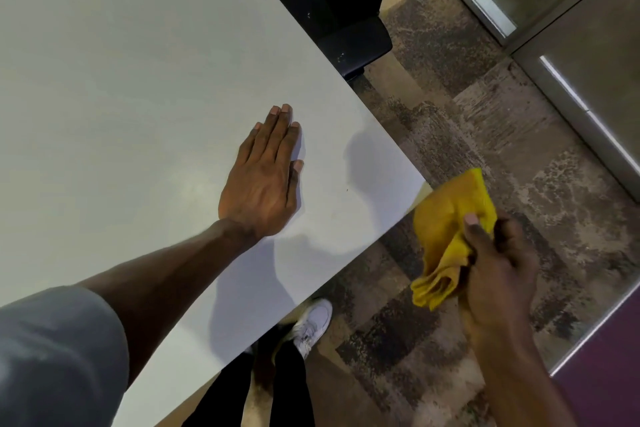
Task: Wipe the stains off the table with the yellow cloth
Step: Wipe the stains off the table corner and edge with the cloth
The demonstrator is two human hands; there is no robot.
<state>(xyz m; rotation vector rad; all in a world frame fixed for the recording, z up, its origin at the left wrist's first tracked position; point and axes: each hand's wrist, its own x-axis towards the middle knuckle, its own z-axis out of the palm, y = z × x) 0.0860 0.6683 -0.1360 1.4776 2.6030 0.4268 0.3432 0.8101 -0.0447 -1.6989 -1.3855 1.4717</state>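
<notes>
The white table (138,80) fills the left and middle of the head view, its near corner at the right. My left hand (265,173) lies flat on the tabletop near that corner, palm down, fingers together, holding nothing. My right hand (495,274) hangs off the table, over the floor to the right of the corner, and grips the crumpled yellow cloth (450,236). The cloth is clear of the table surface. A tiny dark speck (347,189) shows on the tabletop between my left hand and the corner; no larger stain is visible.
A black chair (346,3) stands against the table's far right edge. Patterned brown carpet (467,114) covers the floor to the right. A glass partition with metal frames (571,62) runs along the far right. My legs and a white shoe (311,326) show below the table's near edge.
</notes>
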